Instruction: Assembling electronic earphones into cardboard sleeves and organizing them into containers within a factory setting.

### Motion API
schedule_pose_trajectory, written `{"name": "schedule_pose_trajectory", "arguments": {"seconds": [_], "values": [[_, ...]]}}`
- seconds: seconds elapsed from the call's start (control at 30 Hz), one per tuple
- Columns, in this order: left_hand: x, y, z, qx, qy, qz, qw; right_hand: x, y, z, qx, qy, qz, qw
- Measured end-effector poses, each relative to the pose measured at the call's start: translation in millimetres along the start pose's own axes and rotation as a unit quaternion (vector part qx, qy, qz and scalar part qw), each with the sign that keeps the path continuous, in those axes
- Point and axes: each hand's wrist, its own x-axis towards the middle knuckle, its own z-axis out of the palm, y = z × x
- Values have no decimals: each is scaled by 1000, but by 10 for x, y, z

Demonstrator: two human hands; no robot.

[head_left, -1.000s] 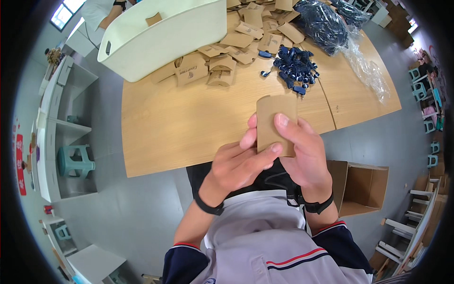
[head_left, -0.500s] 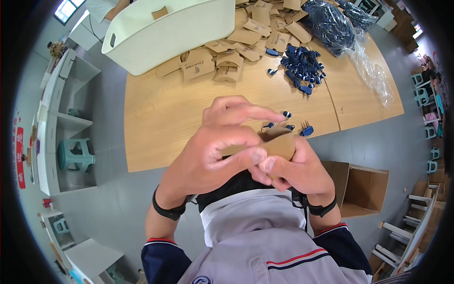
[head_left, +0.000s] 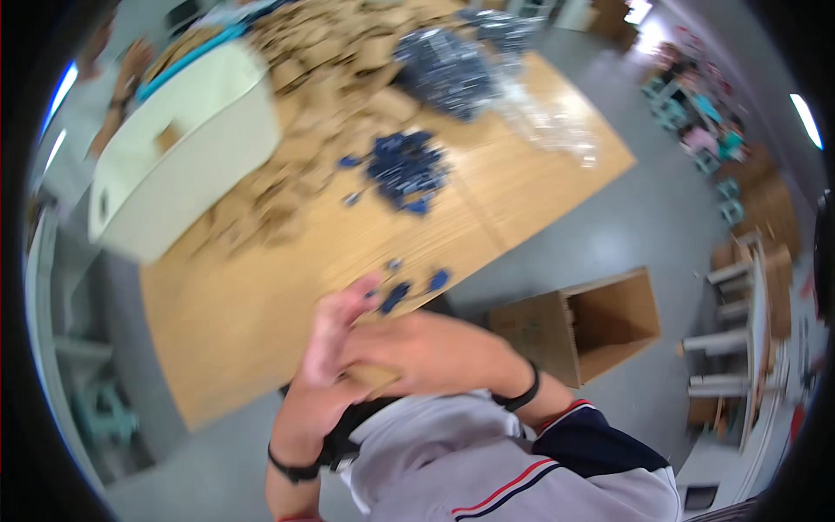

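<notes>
Both hands come together at the table's near edge, smeared by motion. Between them shows part of a small brown cardboard box [head_left: 374, 378], mostly covered by my fingers and palms. My left hand [head_left: 326, 361] is curled round the box's left side, with a finger raised. My right hand [head_left: 426, 348] reaches across from the right and closes on the box; its fingertips are hidden. Just beyond the hands on the table lie a dark blue earphone cable bundle [head_left: 396, 297], an earbud [head_left: 394, 264] and a blue plug piece [head_left: 438, 279].
A white tub [head_left: 187, 165] stands at the far left beside a heap of flat brown boxes [head_left: 322, 78]. A pile of blue earphones [head_left: 406, 170] and a clear plastic bag of more [head_left: 448, 74] lie farther back. An open carton [head_left: 613, 326] sits right of the table. Someone's arm [head_left: 122, 96] shows far left.
The view has swung, so the table now sits tilted and farther left. My hands have moved left and closer to my body with the small cardboard box, which is now more covered.
</notes>
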Motion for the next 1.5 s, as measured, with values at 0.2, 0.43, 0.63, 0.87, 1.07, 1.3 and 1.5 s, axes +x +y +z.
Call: {"name": "schedule_pose_trajectory", "arguments": {"seconds": [0.2, 0.43, 0.63, 0.87, 1.07, 1.3, 1.5], "values": [[-133, 103, 6, 439, 141, 300, 835, -24, -76, 53, 228, 37, 183, 956], [-26, -67, 68, 630, 92, 306, 708, 1, 58, 318, 270, 223, 111, 930], [22, 217, 159, 624, 47, 256, 737, -91, -84, -5, 170, 161, 141, 962], [-25, 422, 64, 566, -58, 138, 811, -147, -86, -310, 81, 75, 150, 983], [71, 207, -15, 484, 168, 152, 845, -146, 91, -2, -157, 188, -25, 969], [122, 210, 53, 174, 190, 49, 965, -60, 145, -30, -326, 244, -159, 899], [79, -164, -35, 162, 267, 127, 941, -23, 47, 73, -156, 284, -39, 945]]}}
